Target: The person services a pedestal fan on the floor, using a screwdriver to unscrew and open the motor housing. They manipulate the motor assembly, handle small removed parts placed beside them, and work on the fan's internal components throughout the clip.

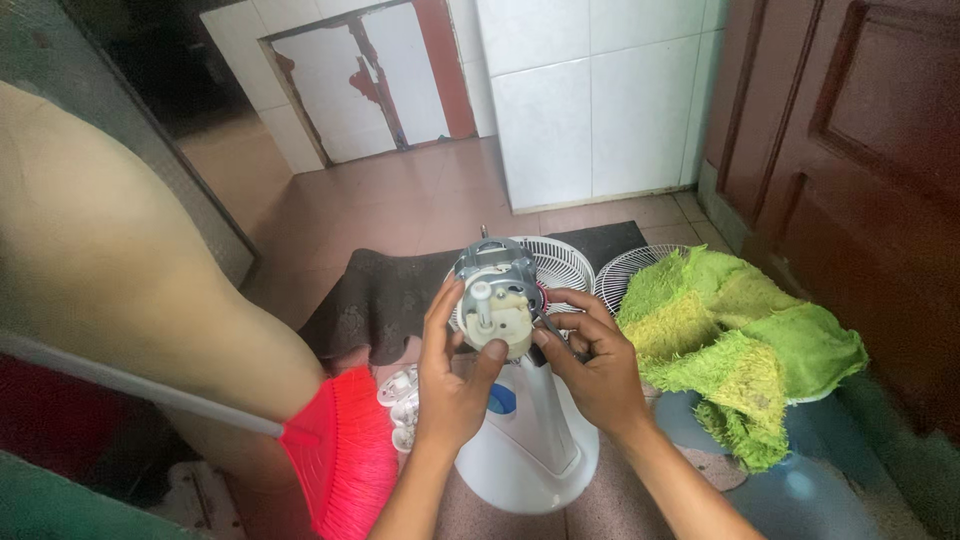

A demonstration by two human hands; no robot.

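Observation:
A bare grey fan motor with a white gear housing sits on top of a white fan stand. My left hand grips the motor's left side, thumb pressed on the white housing. At the motor's right side, my right hand pinches a thin dark tool, with red wires showing just above the fingers. A white fan grille lies on the floor behind the motor.
A shaggy green towel covers a second grille and a blue object at the right. A dark mat lies on the tiled floor. A red broom head is at lower left, a brown door at right.

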